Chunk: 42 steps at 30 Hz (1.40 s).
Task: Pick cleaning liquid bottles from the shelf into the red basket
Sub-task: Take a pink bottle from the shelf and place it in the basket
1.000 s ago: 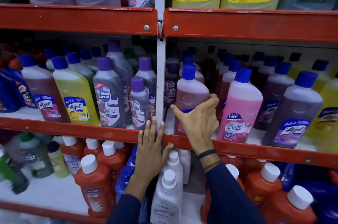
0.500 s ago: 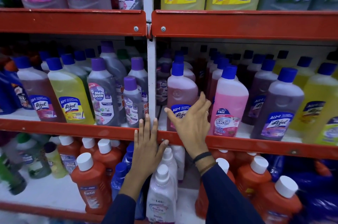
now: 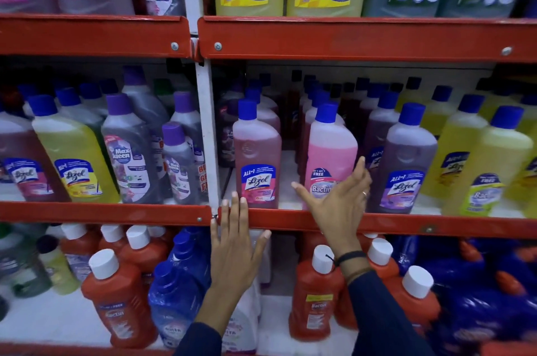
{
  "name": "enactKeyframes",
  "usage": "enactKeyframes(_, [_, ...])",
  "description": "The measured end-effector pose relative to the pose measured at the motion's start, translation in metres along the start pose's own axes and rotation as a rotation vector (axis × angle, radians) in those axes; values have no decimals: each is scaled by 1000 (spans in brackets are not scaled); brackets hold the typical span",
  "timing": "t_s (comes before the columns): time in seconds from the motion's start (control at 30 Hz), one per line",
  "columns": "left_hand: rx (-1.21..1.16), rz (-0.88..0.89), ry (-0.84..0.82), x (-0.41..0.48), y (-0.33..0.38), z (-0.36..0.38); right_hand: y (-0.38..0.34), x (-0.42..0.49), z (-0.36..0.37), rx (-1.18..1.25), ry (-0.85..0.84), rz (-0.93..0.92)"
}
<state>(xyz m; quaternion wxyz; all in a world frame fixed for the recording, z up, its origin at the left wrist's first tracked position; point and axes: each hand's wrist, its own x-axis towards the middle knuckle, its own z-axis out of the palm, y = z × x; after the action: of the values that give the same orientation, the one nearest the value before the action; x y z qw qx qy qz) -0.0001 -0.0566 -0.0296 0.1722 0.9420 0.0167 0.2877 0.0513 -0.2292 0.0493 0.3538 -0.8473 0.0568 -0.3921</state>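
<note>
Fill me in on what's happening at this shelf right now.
A person stands at red store shelving packed with cleaning liquid bottles. The right hand is open, fingers spread in front of the pink Bactin bottle on the middle shelf, with no grip closed on it. The left hand lies flat and empty over the middle shelf's red front edge, just below the Lizol bottle of reddish liquid. No bottle is lifted, and no red basket is in view.
</note>
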Motion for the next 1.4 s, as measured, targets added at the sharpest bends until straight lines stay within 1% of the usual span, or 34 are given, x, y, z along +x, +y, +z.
enactKeyframes(0.1, [31, 1, 5, 0, 1, 1, 0, 0, 4, -31, -24, 21])
enactKeyframes(0.3, [54, -8, -12, -1, 1, 1, -3, 11, 0, 40, -89, -3])
enactKeyframes(0.47, [73, -4, 3, 1, 1, 2, -20, 24, -20, 276, -7, -90])
enactKeyframes(0.53, [83, 1, 12, 1, 1, 3, -27, 27, -30, 393, -21, -105])
enactKeyframes(0.6, [88, 6, 18, 0, 1, 3, -31, 28, -40, 569, -111, -90])
enactKeyframes(0.7, [99, 2, 18, -1, 0, 3, -30, 22, -49, 914, -305, -82])
enactKeyframes(0.77, [102, -3, 16, 0, 1, 3, -25, 16, -50, 1062, -406, -66])
enactKeyframes(0.83, [97, -2, 16, 1, 1, 3, -19, 8, -50, 1159, -507, -9])
enactKeyframes(0.9, [90, 6, 19, 2, 0, 4, -14, -1, -49, 1194, -583, 65])
enactKeyframes(0.97, [70, 12, 22, 1, -1, 5, -9, -9, -48, 1183, -614, 93])
enactKeyframes(1.2, [41, 11, 23, 1, -4, 7, -2, -22, -43, 1122, -605, 52])
enactKeyframes(1.4, [63, 13, 19, 1, -3, 8, 0, -21, -46, 1098, -595, 14])
